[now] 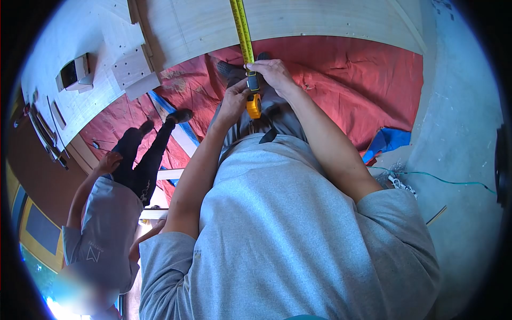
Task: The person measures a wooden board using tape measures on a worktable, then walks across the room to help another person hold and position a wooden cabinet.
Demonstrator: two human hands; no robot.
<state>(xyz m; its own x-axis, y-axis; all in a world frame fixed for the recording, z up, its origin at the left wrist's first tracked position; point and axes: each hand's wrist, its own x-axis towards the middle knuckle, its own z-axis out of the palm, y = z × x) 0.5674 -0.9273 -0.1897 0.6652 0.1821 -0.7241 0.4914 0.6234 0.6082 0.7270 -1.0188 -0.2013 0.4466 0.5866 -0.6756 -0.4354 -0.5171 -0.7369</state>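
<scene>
A tape measure with an orange-yellow case [254, 106] is held in front of my waist. My left hand [233, 102] is closed around the side of the case, its fingertips partly hidden. The yellow blade [242, 33] runs out away from me, over the edge of the pale wooden panel and past the top of the view. My right hand [271, 73] pinches the blade near the panel edge. Between the hands a small dark square piece [253, 81] shows on the tape measure; its exact kind is unclear.
Red sheeting [352, 90] covers the floor below the curved wooden panel [314, 18]. Wooden blocks [133, 69] and a small box [76, 73] sit on the panel at left. Another person [109, 213] stands at left. A green cord [453, 182] crosses the floor at right.
</scene>
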